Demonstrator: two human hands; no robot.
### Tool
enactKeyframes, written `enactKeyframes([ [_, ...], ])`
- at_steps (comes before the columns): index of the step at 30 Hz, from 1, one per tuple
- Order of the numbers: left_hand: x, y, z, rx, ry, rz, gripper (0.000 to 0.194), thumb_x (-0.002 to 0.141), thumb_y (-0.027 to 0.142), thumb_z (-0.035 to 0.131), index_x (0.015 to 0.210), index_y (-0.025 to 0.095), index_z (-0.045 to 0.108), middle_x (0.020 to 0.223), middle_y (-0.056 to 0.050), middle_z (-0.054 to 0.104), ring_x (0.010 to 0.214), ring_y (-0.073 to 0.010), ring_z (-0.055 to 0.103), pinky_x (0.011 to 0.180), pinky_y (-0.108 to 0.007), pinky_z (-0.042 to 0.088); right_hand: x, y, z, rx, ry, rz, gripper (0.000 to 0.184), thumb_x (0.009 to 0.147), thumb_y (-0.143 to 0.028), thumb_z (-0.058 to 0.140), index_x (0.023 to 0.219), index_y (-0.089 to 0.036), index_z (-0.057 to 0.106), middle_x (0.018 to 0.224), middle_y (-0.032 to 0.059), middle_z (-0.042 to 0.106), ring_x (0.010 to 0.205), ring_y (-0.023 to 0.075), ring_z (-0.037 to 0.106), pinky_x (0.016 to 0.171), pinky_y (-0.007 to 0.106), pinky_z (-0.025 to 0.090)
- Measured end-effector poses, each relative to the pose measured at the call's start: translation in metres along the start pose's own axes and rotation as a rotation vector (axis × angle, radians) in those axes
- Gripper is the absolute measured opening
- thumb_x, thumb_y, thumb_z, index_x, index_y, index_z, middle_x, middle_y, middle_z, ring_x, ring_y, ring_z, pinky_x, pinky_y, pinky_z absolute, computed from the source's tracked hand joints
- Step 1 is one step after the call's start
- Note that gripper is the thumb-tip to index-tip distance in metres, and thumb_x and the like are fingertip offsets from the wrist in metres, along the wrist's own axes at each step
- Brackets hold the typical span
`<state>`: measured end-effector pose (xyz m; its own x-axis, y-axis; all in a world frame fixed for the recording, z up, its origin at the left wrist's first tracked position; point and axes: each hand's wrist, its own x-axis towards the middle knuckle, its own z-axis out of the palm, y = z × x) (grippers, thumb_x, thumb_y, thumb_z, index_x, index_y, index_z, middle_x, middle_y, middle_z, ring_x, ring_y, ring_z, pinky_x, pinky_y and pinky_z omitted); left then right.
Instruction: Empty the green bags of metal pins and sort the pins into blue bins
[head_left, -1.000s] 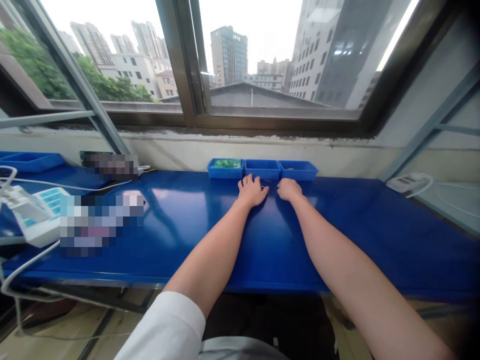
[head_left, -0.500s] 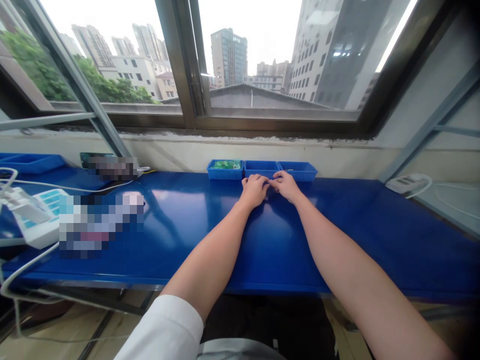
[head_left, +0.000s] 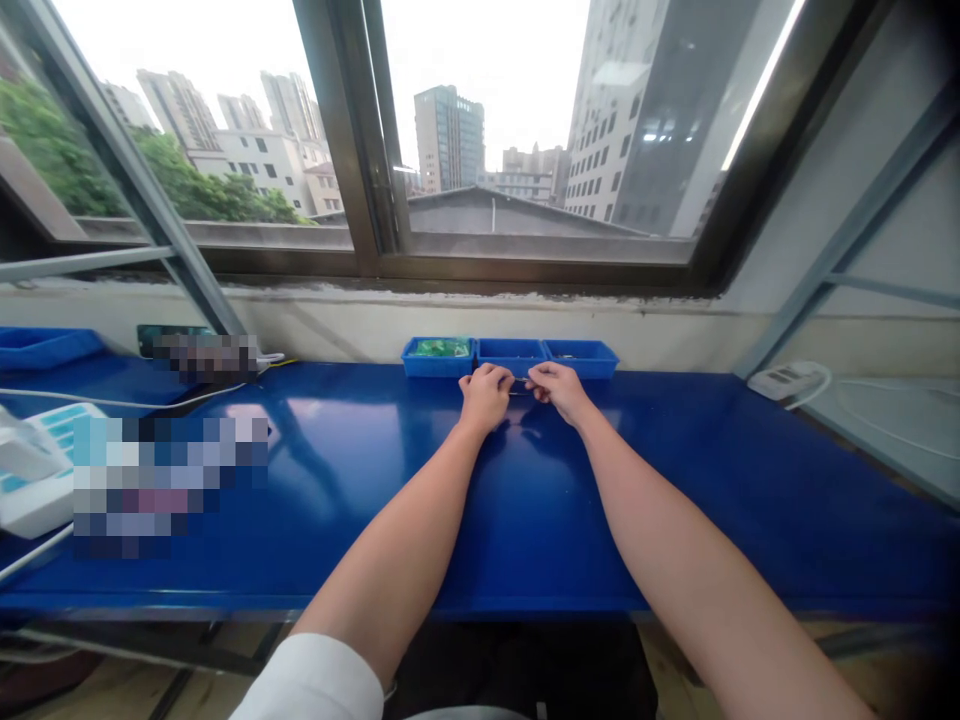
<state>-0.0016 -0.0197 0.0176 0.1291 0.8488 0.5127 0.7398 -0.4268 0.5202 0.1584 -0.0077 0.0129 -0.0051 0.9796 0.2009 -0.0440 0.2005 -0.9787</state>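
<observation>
Both my arms reach far out over the blue bench (head_left: 360,470). My left hand (head_left: 484,394) and my right hand (head_left: 556,388) are lifted a little off the bench, right in front of the middle blue tray (head_left: 511,352). Their fingers are curled into pinches that nearly meet. Between the fingertips shows a thin, small piece (head_left: 519,384), too small to name. A left tray (head_left: 436,356) holds green parts. A right tray (head_left: 581,355) shows a few small bits.
A white power strip (head_left: 784,380) with cable lies at the right. At the left stand a white device (head_left: 34,478), white cables and another blue tray (head_left: 41,345). A window with grey frame bars runs behind the bench.
My hands came together from apart on the bench, rose slightly and closed into pinches by the middle tray. The camera tilted a little, shifting the scene down and left.
</observation>
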Motion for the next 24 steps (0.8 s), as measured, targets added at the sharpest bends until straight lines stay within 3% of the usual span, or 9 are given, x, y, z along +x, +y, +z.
enactKeyframes([
  [4,-0.001,-0.001,-0.002,-0.004,-0.018,-0.051,0.02,0.09,0.029,0.046,0.09,0.027,0.066,0.106,0.0,0.063,0.105,-0.0168,0.054,0.094,-0.037,0.029,-0.003,-0.001,-0.001,0.05,-0.049,0.014,0.029,0.058,-0.039,0.072,0.075,-0.016,0.065,0.064,0.003,0.066,0.049,0.01,0.052,0.044,0.022,0.034],
  [7,-0.003,0.001,-0.003,0.029,-0.038,-0.077,0.021,0.091,0.033,0.045,0.095,0.028,0.065,0.111,0.0,0.062,0.11,-0.018,0.053,0.096,-0.037,0.03,-0.003,0.001,-0.002,0.061,-0.008,0.005,0.027,0.059,-0.037,0.068,0.075,-0.016,0.066,0.067,0.0039,0.067,0.051,0.0109,0.053,0.046,0.022,0.035],
  [9,-0.003,0.001,-0.003,0.05,-0.031,-0.105,0.025,0.091,0.036,0.043,0.106,0.028,0.061,0.118,-0.003,0.06,0.115,-0.0199,0.05,0.097,-0.038,0.03,-0.001,0.002,-0.005,0.021,0.091,-0.042,0.027,0.061,-0.037,0.065,0.077,-0.016,0.066,0.07,0.0045,0.067,0.053,0.0118,0.054,0.047,0.023,0.037],
  [12,-0.003,-0.002,0.0,0.072,-0.029,-0.168,0.033,0.09,0.036,0.042,0.12,0.026,0.053,0.126,-0.007,0.055,0.12,-0.0224,0.047,0.1,-0.04,0.031,0.003,0.001,-0.012,-0.139,0.339,-0.148,0.027,0.064,-0.034,0.06,0.081,-0.015,0.067,0.076,0.0054,0.068,0.064,0.0149,0.058,0.056,0.025,0.043],
  [16,-0.003,-0.007,0.003,0.078,-0.06,-0.194,0.034,0.089,0.033,0.042,0.121,0.023,0.05,0.128,-0.01,0.054,0.12,-0.0235,0.047,0.1,-0.042,0.032,0.006,-0.004,-0.023,-0.427,0.555,-0.196,0.029,0.068,-0.027,0.053,0.088,-0.013,0.067,0.084,0.0084,0.069,0.077,0.0185,0.061,0.074,0.03,0.048],
  [20,-0.003,-0.009,0.005,0.101,-0.085,-0.197,0.034,0.088,0.032,0.043,0.12,0.023,0.05,0.128,-0.011,0.053,0.12,-0.0247,0.048,0.099,-0.043,0.034,0.008,-0.006,-0.028,-0.66,0.571,-0.169,0.038,0.071,-0.022,0.048,0.103,-0.012,0.065,0.096,0.0104,0.069,0.091,0.0209,0.059,0.086,0.033,0.045],
  [24,-0.004,-0.008,0.005,0.121,-0.109,-0.205,0.035,0.088,0.031,0.044,0.12,0.022,0.05,0.128,-0.012,0.052,0.121,-0.0263,0.047,0.098,-0.043,0.035,0.006,-0.005,-0.027,-0.809,0.488,-0.133,0.061,0.068,-0.021,0.053,0.129,-0.014,0.051,0.126,0.0116,0.058,0.117,0.0259,0.044,0.097,0.037,0.037],
])
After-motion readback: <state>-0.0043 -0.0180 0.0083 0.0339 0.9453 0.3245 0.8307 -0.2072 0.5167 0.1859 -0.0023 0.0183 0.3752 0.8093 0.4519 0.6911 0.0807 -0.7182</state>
